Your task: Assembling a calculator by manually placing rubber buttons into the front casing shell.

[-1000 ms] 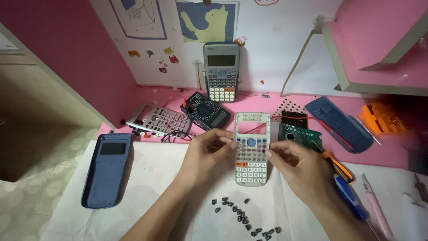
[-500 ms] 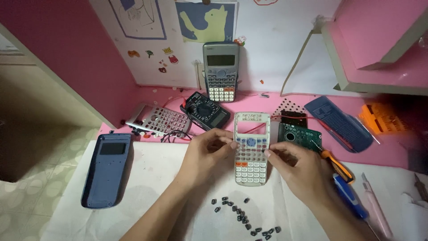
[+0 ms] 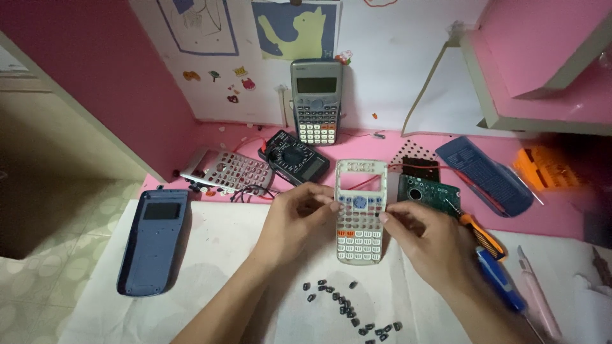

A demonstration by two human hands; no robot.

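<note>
A blue calculator back shell [image 3: 153, 241] lies at the counter's left; both hands, left [image 3: 298, 215] and right [image 3: 426, 234], pinch a pale calculator faceplate [image 3: 361, 211] at centre above scattered dark, probably rubber, keys [image 3: 347, 307]; a green circuit board [image 3: 428, 193] and screwdrivers [image 3: 494, 267] flank right.

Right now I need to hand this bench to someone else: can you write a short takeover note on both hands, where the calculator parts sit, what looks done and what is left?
Left hand: fingertips pinch the left edge of the white keypad front.
Right hand: fingertips pinch its right edge.
The keypad front lies flat on the white sheet; its screen window is empty.
Green circuit board lies just right of it; loose dark buttons are scattered below.
Blue back cover lies far left; screwdrivers lie on the right.
Done: the calculator is apart, keys sit in the front.
Left: board and back cover are not yet joined to it.
</note>
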